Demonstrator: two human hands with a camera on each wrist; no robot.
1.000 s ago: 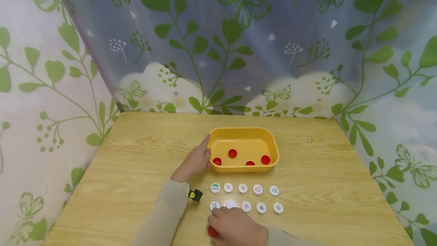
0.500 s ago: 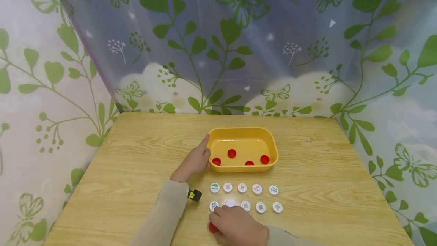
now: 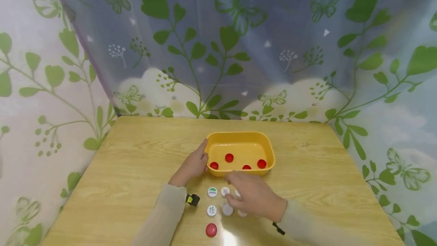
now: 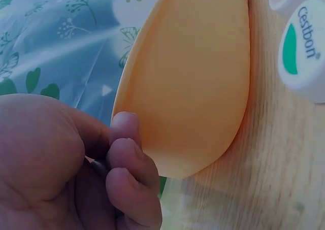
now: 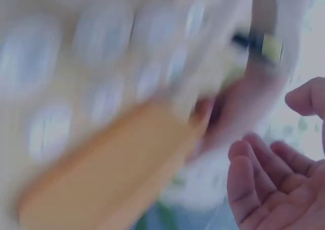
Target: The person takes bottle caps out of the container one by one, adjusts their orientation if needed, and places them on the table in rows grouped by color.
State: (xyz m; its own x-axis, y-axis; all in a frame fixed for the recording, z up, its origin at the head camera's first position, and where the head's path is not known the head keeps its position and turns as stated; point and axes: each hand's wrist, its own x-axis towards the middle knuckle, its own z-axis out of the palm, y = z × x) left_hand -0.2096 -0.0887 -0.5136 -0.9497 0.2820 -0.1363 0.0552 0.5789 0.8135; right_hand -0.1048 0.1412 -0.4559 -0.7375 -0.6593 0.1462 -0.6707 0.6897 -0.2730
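My left hand [image 3: 192, 165] grips the left end of a yellow plastic basin [image 3: 239, 137]; in the left wrist view its curled fingers [image 4: 133, 189] lie against the basin's outer wall. Red bottle caps [image 3: 229, 158] lie inside, several of them. Over the rows of white caps hangs my right hand [image 3: 256, 196], blurred, with parted fingers and nothing in its grasp. Its fingertips overlap the basin's front rim in the head view. A single red cap [image 3: 211, 230] rests on the table in front of the white ones. The right hand hides part of both rows.
White bottle caps stand in two rows before the basin, among them a green-marked Cestbon cap [image 3: 212, 192] and a blue-printed one [image 3: 211, 210]. A leaf-patterned cloth [image 3: 218, 67] borders the wooden table [image 3: 136, 155] behind and at both sides.
My right hand has let go of the red cap at the table's front and moved forward and to the right toward the basin. The left hand keeps its place on the basin.
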